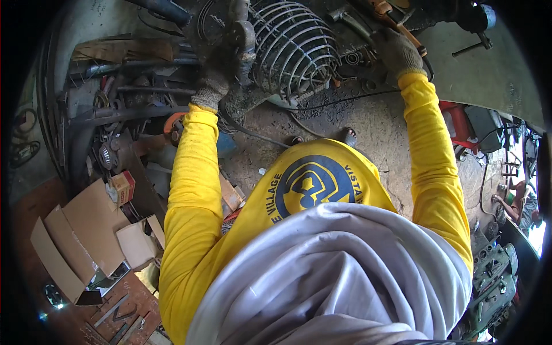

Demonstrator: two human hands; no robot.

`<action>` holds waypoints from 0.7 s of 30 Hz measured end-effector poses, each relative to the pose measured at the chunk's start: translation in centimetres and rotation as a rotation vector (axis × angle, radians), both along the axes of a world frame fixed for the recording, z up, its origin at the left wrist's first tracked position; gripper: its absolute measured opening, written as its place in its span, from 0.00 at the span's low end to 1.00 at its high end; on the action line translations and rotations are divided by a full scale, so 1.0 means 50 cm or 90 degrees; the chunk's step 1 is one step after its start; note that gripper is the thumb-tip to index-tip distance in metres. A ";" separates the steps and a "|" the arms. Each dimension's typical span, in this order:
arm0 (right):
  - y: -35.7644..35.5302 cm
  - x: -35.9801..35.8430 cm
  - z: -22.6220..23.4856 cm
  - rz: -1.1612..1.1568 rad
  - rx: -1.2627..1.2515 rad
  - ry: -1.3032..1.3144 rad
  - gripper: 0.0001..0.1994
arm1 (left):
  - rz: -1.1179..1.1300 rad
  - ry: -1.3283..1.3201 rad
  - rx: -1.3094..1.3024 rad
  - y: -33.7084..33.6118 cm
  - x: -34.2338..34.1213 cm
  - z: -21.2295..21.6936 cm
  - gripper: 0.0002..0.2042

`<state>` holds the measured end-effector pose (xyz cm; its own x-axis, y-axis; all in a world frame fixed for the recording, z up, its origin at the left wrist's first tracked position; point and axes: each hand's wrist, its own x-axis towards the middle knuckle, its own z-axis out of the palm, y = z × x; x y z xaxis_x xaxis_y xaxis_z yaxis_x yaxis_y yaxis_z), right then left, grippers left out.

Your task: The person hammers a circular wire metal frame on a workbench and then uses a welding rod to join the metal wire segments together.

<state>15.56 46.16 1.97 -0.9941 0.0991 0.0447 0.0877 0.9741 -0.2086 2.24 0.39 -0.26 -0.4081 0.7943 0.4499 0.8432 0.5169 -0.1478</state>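
A rounded cage of bent metal rods and rings (296, 49) lies at the top centre, between my hands. My left hand (214, 80), in a dirty knit glove, is beside an upright grey metal piece (246, 43) left of the cage; shadow hides its fingers. My right hand (401, 53), gloved too, is closed to the right of the cage. An orange-handled tool (382, 8) with a dark cable runs alongside it, and a grey hammer-like tool (352, 24) meets its fingertips. Which of these it grips cannot be made out.
Metal bars and scrap (138, 72) are piled at the left. Below them are an open cardboard box (86, 236) and an orange tool (174, 125). Cables cross the floor (328, 118). A red case (457, 123) stands right; another person (524, 204) is at the far right near machinery (494, 282).
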 end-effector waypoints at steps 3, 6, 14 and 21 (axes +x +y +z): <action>-0.017 0.006 0.017 0.035 0.038 -0.025 0.15 | 0.007 0.041 -0.037 -0.006 0.001 0.002 0.25; 0.080 -0.036 -0.097 -0.066 -0.143 -0.038 0.20 | 0.152 -0.203 -0.142 0.036 0.013 0.044 0.26; 0.050 -0.036 -0.051 -0.132 -0.120 -0.034 0.20 | 0.099 -0.059 -0.157 0.022 -0.005 0.017 0.26; -0.091 0.135 0.137 -0.303 -0.651 0.137 0.20 | 0.058 0.018 -0.123 0.002 -0.007 0.000 0.25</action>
<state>22.34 41.62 8.83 -0.8278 0.5505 -0.1083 0.2676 0.2177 -0.9386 1.91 0.48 -0.28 -0.4714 0.8272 0.3058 0.7882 0.5507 -0.2748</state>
